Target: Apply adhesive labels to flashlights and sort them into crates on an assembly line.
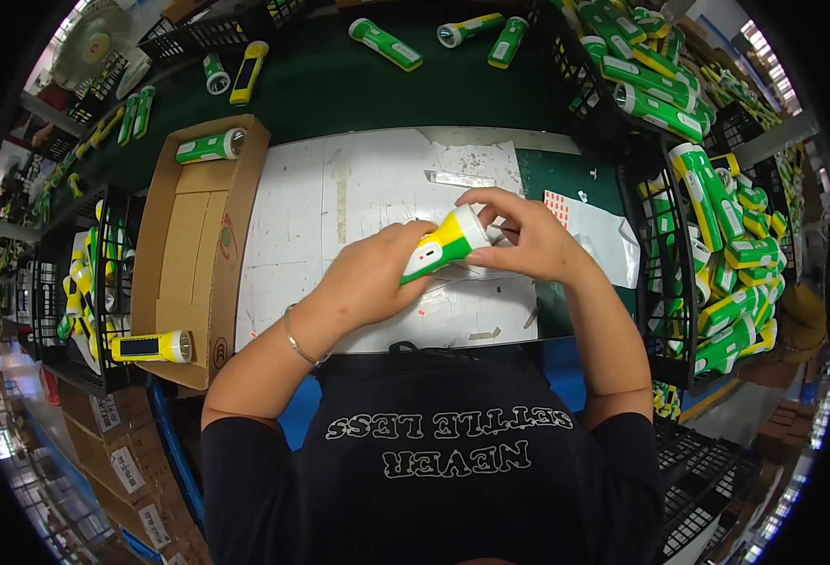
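Observation:
A green, yellow and white flashlight is held tilted above the white work sheet, its wide white head toward the upper right. My left hand is closed around the body. At the other end, my right hand has its thumb and fingers curled against the white head rim. Whether a small part sits between those fingers is hidden. Beyond my hands, a thin strip lies on the sheet. A sheet with red stickers is just past my right hand.
An open cardboard box stands left, with one flashlight inside and another across its near end. Black crates full of flashlights flank me, the right crate beside my forearm. Several flashlights lie on the green surface behind.

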A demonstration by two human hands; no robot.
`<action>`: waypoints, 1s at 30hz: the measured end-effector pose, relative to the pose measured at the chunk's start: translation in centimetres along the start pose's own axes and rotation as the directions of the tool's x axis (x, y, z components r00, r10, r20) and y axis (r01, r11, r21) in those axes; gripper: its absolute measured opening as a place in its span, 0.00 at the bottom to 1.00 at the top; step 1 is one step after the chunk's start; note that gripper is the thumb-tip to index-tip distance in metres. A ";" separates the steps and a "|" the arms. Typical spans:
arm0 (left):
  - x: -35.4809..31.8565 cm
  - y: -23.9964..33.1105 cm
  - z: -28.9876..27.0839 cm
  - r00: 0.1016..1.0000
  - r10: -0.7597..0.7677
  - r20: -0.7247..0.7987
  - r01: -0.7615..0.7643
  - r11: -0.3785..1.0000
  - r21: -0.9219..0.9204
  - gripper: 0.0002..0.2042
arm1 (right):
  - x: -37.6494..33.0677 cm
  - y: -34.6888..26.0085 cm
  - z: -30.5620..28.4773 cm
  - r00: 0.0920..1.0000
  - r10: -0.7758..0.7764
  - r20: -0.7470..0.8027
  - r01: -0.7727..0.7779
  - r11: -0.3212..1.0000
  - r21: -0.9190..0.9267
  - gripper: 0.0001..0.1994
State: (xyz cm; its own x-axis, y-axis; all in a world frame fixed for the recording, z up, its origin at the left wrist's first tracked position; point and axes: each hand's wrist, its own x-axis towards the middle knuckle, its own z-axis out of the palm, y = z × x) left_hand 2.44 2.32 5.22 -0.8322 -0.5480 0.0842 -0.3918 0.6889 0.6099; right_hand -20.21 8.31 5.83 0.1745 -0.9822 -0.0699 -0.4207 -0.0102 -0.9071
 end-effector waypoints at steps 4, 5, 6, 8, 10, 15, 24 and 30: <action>-1.7 -1.6 -2.9 0.975 -0.191 0.116 0.175 0.976 0.133 0.16 | -1.4 0.6 -1.0 0.996 0.068 -0.066 -0.059 0.991 0.120 0.32; -2.0 -1.9 -3.3 0.974 -0.192 0.118 0.177 0.976 0.131 0.16 | -1.3 1.0 -0.8 0.995 0.060 -0.074 -0.049 0.988 0.150 0.33; -2.4 -2.2 -3.7 0.972 -0.191 0.139 0.170 0.974 0.153 0.17 | -1.2 1.0 -0.7 0.995 0.063 -0.073 -0.052 0.987 0.151 0.33; -2.5 -2.4 -3.7 0.967 -0.197 0.159 0.169 0.970 0.175 0.18 | -0.8 0.9 -0.4 0.997 0.053 -0.051 -0.045 0.988 0.150 0.33; -2.1 -2.1 -3.3 0.960 -0.159 0.229 0.150 0.987 0.055 0.19 | -0.1 0.9 0.7 0.998 0.055 -0.020 -0.051 0.982 0.183 0.33; -0.3 -3.0 -1.0 0.927 -0.363 0.093 0.372 0.864 -0.340 0.26 | 2.5 3.7 4.4 0.962 0.027 -0.270 -0.042 0.998 -0.049 0.22; -0.6 -5.2 1.9 0.895 -0.446 0.015 0.396 0.777 -0.489 0.27 | 3.9 6.0 7.3 0.944 -0.028 -0.328 -0.040 0.979 -0.198 0.10; 0.5 -4.0 2.7 0.914 -0.402 0.051 0.356 0.735 -0.578 0.26 | 2.5 3.5 5.7 0.973 0.139 -0.182 -0.056 0.914 0.401 0.10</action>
State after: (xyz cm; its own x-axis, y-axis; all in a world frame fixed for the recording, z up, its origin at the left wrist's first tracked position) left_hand 2.49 0.55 0.76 -0.6232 -0.7537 -0.2087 -0.3572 0.0369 0.9333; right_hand -16.20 6.89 0.11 -0.0509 -0.9916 -0.1188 -0.0375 0.1207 -0.9920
